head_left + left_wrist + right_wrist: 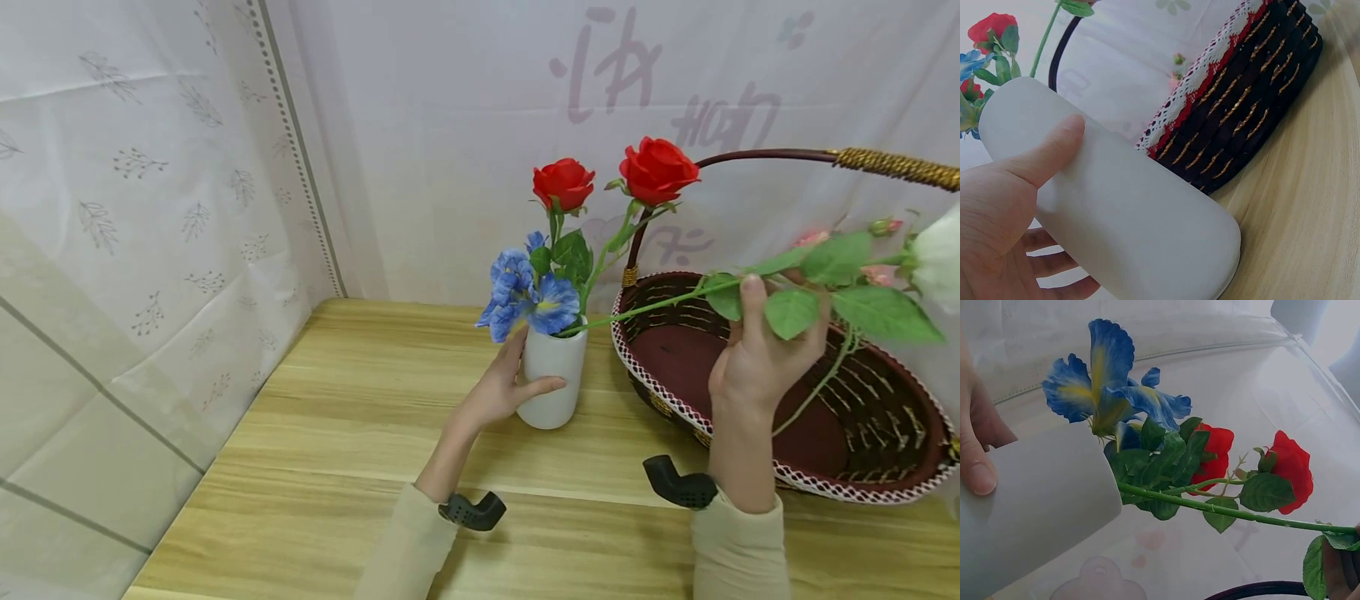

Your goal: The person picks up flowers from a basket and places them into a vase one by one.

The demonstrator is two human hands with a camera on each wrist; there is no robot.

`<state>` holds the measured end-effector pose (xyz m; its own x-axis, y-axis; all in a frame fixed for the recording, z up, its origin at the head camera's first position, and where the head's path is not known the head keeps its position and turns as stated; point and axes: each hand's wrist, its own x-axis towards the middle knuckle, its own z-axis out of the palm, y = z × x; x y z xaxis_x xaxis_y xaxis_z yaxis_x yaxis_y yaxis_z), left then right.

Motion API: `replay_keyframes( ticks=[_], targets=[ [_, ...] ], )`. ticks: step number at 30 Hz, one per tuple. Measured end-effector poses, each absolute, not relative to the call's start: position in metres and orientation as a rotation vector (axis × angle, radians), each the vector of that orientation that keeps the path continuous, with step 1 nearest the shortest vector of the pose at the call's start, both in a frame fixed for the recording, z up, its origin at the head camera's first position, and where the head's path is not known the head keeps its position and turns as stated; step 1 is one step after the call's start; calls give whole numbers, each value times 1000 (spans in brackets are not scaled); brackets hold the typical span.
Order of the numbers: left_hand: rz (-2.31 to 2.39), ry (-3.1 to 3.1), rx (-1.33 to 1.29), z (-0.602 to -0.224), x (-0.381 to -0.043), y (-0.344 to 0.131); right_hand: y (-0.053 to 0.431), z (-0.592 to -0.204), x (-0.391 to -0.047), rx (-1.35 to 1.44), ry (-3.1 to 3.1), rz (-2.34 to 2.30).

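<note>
Left side: a pale curtain with a leaf print hangs behind the wooden table (337, 433).

Left hand (504, 385): curled round the white vase (553, 377), thumb across the front wall, fingers behind. The left wrist view confirms the thumb pressed flat on the vase wall. The vase stands upright on the table, just left of the basket.

Vase contents: a blue flower (521, 296) at the mouth and two red roses (564, 184) standing above it on green stems.

Right hand (757, 358): raised over the basket (862, 467), fingers closed on the green stem (660, 305) of a white-headed flower (939, 258). The grip sits partway along the stem, among the leaves.

Key relation: the stem's long axis runs nearly level, sloping slightly down to the left. Its cut end is at the vase mouth, to the left of the gripping hand; the right wrist view shows the stem meeting the rim beside the blue flower, though whether the end is inside cannot be told. The flower head lies at the far right edge of the head view, beyond the hand. The right hand is the one on the stem; the left hand is the nearer to the vase mouth.

Right side: the dark woven basket with lace trim rests on the table, its handle (892, 164) arching overhead.
</note>
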<state>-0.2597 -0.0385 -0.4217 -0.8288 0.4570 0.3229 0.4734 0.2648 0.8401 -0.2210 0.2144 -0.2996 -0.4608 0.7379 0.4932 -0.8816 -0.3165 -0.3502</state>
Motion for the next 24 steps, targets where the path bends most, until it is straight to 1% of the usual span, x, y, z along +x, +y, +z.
replay_keyframes(
  ticks=[11,24],
  targets=[
    [-1631,-2492,-916,-422,-261,-39,201,-298,-226,361,-750,1885],
    [-1633,-2473,-937,-422,-260,-39,180,-291,-218,344,-833,1862]
  ],
)
